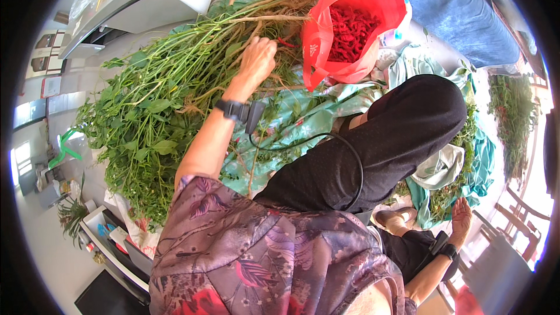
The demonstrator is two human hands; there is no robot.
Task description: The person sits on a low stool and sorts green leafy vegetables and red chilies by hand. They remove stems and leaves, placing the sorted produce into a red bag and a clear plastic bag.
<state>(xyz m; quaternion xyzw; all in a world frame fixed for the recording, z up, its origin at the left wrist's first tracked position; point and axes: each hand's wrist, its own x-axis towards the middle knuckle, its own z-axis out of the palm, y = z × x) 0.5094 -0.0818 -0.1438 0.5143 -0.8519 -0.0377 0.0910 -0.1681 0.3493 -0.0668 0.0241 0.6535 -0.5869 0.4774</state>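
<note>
My left hand (259, 54) is curled among the stems and roots of a large heap of uprooted green pepper plants (148, 96). A red chili pepper (286, 43) lies just beside its fingers; what the fingers close on is hidden. Right of this hand stands an open red bag (321, 30) holding many red chili peppers (350, 33). On the far right, my right hand (462, 221) is open and empty, fingers extended, beside a teal cloth (479, 183). Both wrists wear black straps with devices, and a black cable loops over my leg.
Floral green cloth (284, 140) lies under the plants and beside my bent leg. A white cabinet (148, 13) stands at the upper left, and blue fabric (450, 8) hangs behind the bag. More plants (509, 122) and a wooden chair (518, 223) are at the right.
</note>
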